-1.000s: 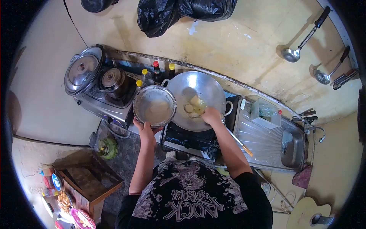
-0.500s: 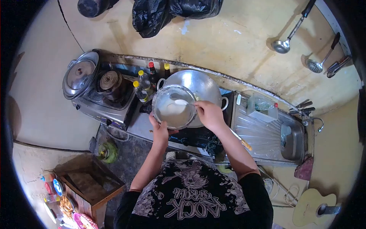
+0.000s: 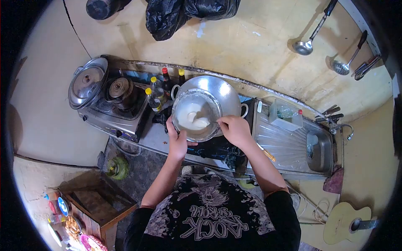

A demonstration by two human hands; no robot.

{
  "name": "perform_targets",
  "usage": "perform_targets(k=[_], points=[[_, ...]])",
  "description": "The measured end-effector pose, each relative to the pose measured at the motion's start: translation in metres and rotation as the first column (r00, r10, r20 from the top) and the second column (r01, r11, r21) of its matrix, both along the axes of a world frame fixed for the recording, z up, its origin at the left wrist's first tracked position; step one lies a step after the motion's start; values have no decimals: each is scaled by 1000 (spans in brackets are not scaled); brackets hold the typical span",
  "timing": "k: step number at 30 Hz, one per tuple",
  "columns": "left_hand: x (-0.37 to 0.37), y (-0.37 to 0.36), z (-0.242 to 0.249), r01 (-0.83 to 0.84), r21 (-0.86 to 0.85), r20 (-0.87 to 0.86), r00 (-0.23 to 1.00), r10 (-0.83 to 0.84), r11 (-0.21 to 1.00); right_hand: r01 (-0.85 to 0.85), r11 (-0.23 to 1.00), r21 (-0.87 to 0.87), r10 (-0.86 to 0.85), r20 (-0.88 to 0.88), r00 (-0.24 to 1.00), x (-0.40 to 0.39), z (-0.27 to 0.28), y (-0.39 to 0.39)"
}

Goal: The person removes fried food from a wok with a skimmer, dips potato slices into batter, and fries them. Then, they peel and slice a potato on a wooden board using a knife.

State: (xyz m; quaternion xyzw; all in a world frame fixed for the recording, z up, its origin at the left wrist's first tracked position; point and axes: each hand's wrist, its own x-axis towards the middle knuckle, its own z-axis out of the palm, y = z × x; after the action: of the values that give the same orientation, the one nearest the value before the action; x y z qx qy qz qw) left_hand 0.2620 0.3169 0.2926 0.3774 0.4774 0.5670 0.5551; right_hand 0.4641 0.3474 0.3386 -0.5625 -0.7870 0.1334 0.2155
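Note:
My left hand (image 3: 177,142) grips the lower left rim of a round bowl (image 3: 211,96), thumb on the near side. Inside lies a pale, creamy batter (image 3: 185,124). My right hand (image 3: 235,130) is closed round the handle of a spoon (image 3: 202,122), whose white-coated head sits in the batter. Behind and partly under the bowl in this view, a large silver wok (image 3: 224,88) with two loop handles stands over the black stove (image 3: 209,152). The bowl hides much of the wok's inside.
Several bottles (image 3: 155,90) stand left of the wok, beside a second stove (image 3: 111,125) with a dark pot (image 3: 121,91) and a lidded pot (image 3: 88,81). To the right are a plastic container (image 3: 289,119) and a sink (image 3: 321,157). Ladles (image 3: 303,47) hang on the wall.
The bowl has shifted slightly right and tilts differently. The spoon's head has moved down and a little right within the batter, and my right hand has lowered with it.

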Motion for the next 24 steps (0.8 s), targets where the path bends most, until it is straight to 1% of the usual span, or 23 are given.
perform_targets(k=[2,4,7,13,16,20,22,24], points=[[1,-2,2,1,9,30,1000,-2,1000,-7,1000,-30,7,11,1000,-1,0,-3],[2,-4,6,18,28,19,1000,-19,999,-10,999,-53,11,22,1000,-1,-4,-2],[3,-4,5,21,38,28,999,-23,999,-42,996,-77,38,-59,998,0,-5,-3],[5,-3,8,29,14,21,999,-30,999,-106,971,-214,64,-197,978,2,-17,0],[6,-4,7,31,10,13,999,-32,999,-101,965,-242,58,-180,982,2,-27,0],[6,-2,2,33,7,29,999,-33,999,-140,927,-347,16,-338,941,8,-41,4],[4,-1,-6,24,10,11,1000,-24,1000,-161,913,-376,6,-382,924,9,-36,1],[2,-1,-6,14,-2,0,1000,-14,1000,-159,919,-360,5,-395,919,6,-24,-6]])
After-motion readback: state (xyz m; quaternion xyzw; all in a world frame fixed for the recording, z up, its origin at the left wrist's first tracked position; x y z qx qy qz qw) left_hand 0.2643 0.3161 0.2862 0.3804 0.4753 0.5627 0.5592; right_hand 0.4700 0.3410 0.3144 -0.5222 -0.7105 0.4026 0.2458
